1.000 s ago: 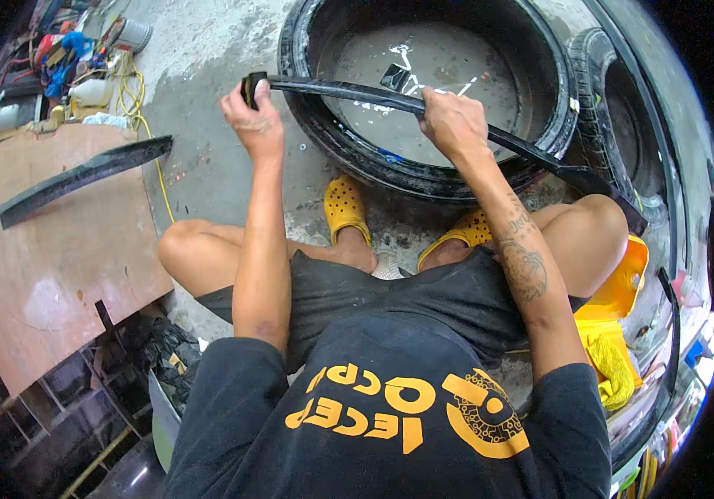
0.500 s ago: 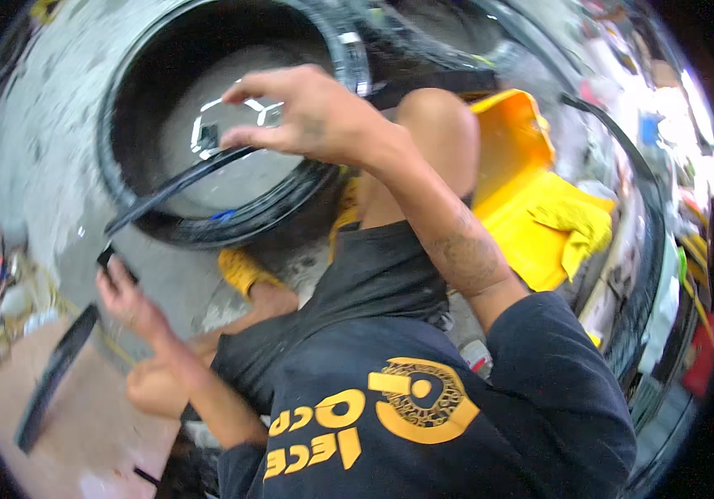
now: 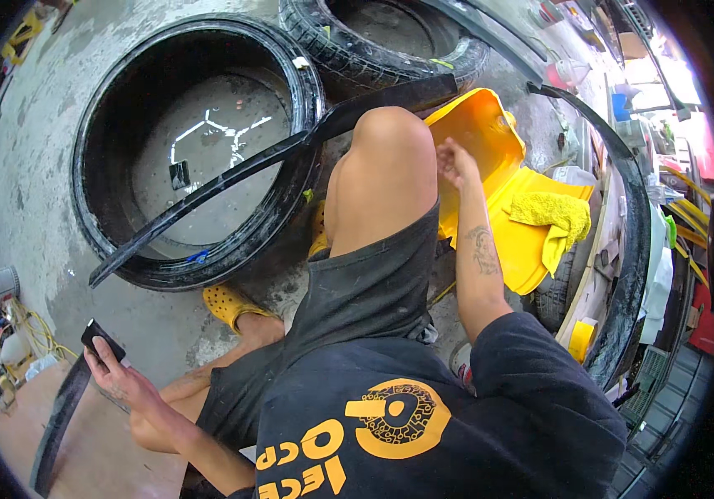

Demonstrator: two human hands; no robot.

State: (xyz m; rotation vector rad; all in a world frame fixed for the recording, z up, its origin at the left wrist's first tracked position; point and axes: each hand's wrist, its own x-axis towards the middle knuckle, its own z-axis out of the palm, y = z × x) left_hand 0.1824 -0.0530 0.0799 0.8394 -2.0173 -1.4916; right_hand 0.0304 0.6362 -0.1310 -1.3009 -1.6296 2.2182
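My left hand [image 3: 116, 376] is closed around a small black rectangular block [image 3: 102, 338] at the lower left, just above one end of a curved black strip [image 3: 61, 420]. Beyond it, a long black trim strip [image 3: 224, 177] lies across a large tyre [image 3: 95, 108], its wider end reaching past my raised right knee. To the right of that knee, my right hand [image 3: 457, 164] hovers in front of a glossy yellow panel [image 3: 490, 125]. Its fingers are curled in, and whether anything is between them is hidden.
A second tyre [image 3: 382, 71] lies at the far side. One yellow cloth [image 3: 558, 220] rests on the yellow panel. Along the right runs another long curved black strip [image 3: 633, 224], beside crowded shop goods. A tan board [image 3: 116, 441] sits at lower left; a dark square [image 3: 179, 175] shows inside the first tyre.
My right hand has left the long strip over the tyre and swung right to the yellow panel, its fingers curling in. My left hand, with the block, is slightly lower. The view has shifted.
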